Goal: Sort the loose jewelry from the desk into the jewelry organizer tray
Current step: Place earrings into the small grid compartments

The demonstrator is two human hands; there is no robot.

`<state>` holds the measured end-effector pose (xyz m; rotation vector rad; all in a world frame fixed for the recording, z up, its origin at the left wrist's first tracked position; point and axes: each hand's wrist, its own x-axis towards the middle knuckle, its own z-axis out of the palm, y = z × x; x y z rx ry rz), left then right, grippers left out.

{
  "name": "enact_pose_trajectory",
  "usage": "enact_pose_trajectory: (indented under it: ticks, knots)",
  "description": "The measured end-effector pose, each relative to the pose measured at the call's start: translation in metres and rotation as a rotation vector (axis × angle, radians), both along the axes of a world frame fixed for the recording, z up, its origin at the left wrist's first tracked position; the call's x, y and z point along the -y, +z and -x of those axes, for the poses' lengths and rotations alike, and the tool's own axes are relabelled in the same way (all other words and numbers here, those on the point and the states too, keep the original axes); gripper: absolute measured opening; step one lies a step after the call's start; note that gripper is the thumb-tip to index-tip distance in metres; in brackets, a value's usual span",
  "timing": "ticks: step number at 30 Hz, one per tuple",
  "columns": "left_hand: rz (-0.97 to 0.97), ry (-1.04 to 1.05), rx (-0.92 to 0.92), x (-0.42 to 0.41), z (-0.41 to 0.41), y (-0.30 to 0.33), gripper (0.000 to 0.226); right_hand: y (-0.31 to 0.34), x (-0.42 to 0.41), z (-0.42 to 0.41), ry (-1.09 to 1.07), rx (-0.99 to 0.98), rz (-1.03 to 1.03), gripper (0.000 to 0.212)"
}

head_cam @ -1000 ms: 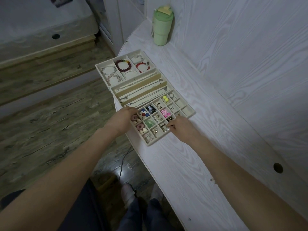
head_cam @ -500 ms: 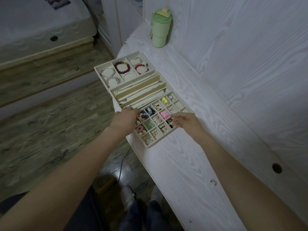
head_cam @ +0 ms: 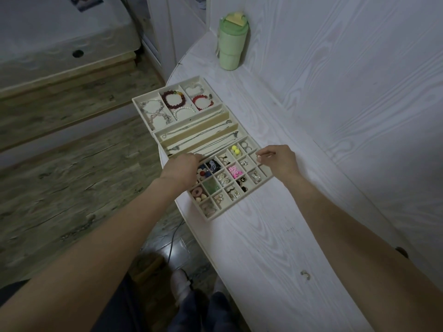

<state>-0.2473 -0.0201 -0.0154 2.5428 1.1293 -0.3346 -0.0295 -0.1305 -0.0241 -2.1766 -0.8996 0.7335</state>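
The beige jewelry organizer tray [head_cam: 242, 200] lies on the white desk. Its grid of small compartments holds earrings, rings and beads; behind are necklace slots and bracelet sections. My left hand [head_cam: 183, 170] grips the grid's left edge, fingers curled over it. My right hand [head_cam: 278, 159] hovers over the grid's far right compartments and pinches a small ring [head_cam: 259, 155] between thumb and fingertip. Another small loose metal piece [head_cam: 305, 274] lies on the desk near my right forearm.
A green lidded tumbler [head_cam: 231, 41] stands at the desk's far end against the white wall panel. The desk's curved left edge [head_cam: 191, 226] runs just under the tray, which overhangs it slightly. A cable hole [head_cam: 401, 251] sits at the right. Wood floor lies below at left.
My right hand moved from the grid's near corner up to its far right compartments, with a small ring now seen in its fingertips. My left hand stayed on the tray's left edge.
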Motion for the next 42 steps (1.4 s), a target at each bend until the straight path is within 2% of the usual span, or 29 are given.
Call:
enact_pose_trajectory:
  ticks: [6,10,14,19,23,28,32,35,42]
  knots:
    - [-0.072,0.097,-0.069,0.003,-0.012,0.003,0.036,-0.014,-0.012,-0.008,0.215,0.289,0.178,0.020]
    - [-0.139,0.055,-0.046,0.009,-0.015,0.000,0.048,-0.015,-0.019,-0.007,0.350,0.398,0.235,0.022]
    - [-0.171,0.031,-0.038,0.011,-0.012,-0.005,0.047,-0.016,-0.027,-0.004,0.358,0.416,0.290,0.029]
    - [-0.139,0.033,-0.049,0.012,-0.015,-0.005,0.047,-0.020,-0.024,-0.004,0.248,0.472,0.227,0.023]
    - [-0.127,0.025,-0.057,0.011,-0.016,-0.006,0.046,-0.020,-0.019,-0.002,0.186,0.398,0.269,0.026]
    - [-0.117,0.017,-0.074,0.010,-0.017,-0.005,0.045,-0.013,-0.026,0.005,0.211,0.400,0.351,0.031]
    - [-0.111,0.012,-0.087,0.009,-0.017,-0.003,0.044,-0.016,-0.030,0.009,0.257,0.464,0.393,0.023]
    - [-0.103,0.007,-0.103,0.009,-0.018,0.000,0.043,-0.018,-0.029,0.006,0.264,0.482,0.361,0.015]
    - [-0.080,0.008,-0.116,0.009,-0.018,0.003,0.043,-0.021,-0.024,0.002,0.275,0.535,0.301,0.015]
